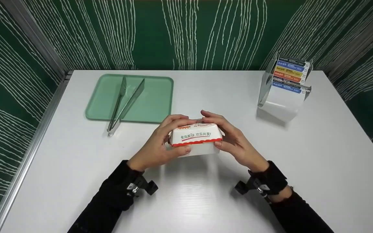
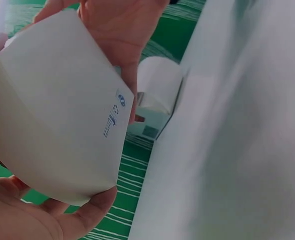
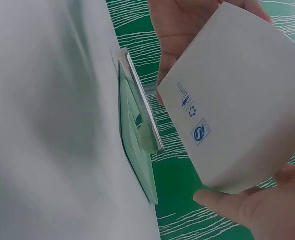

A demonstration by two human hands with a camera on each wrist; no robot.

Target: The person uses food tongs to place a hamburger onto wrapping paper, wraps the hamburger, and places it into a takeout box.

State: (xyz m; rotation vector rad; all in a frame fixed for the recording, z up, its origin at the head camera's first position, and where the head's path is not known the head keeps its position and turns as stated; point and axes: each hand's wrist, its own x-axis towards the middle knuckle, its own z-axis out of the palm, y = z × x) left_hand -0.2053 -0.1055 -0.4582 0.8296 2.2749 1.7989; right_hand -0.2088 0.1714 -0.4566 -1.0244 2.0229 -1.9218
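A white paper takeaway food box (image 1: 197,137) with a red scalloped edge and printed lettering is held off the table in the head view. My left hand (image 1: 161,143) grips its left side, thumb on the near face and fingers over the top. On the right side my right hand (image 1: 238,145) holds it the same way, thumb at the front corner. From below, the left wrist view shows the plain white underside of the box (image 2: 62,110) with small blue printed marks. The same underside appears in the right wrist view. The inside of the box is hidden.
A green tray (image 1: 155,100) lies at the back left of the white table (image 1: 193,200). Metal tongs (image 1: 125,108) rest across it, their joined end over its near edge. At the back right stands a clear holder (image 1: 265,84) with several colour-labelled packs (image 1: 288,72) and white sheets.
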